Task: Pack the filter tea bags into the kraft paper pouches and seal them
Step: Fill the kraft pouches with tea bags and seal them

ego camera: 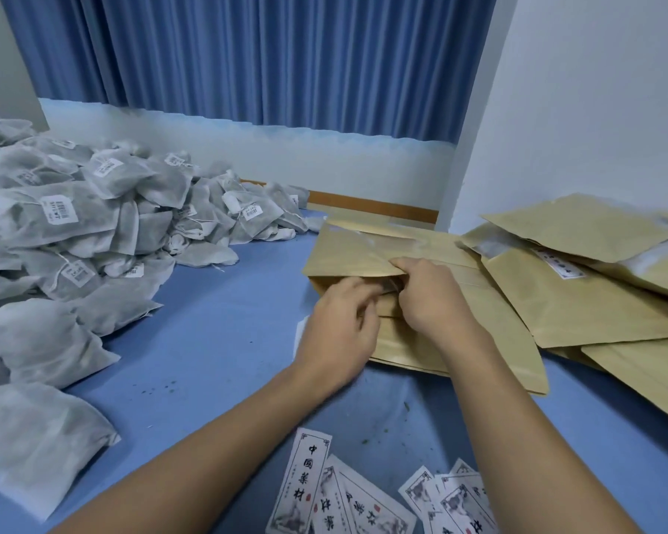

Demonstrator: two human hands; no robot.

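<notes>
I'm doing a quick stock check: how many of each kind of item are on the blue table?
White mesh filter tea bags: 20+, heap too dense to count exactly
Brown kraft paper pouches: at least 5
White printed paper labels: at least 6
Total: at least 31

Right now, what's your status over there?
Left hand at kraft pouch mouth; right hand pinching its upper lip. Tea bags piled at left. Nothing blocking.

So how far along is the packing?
Early. Done: a few pouches stacked at right, one labelled; sealed or not, unclear. In hand: left hand and right hand at the mouth of the centre pouch. To do: the big pile of tea bags.
</notes>
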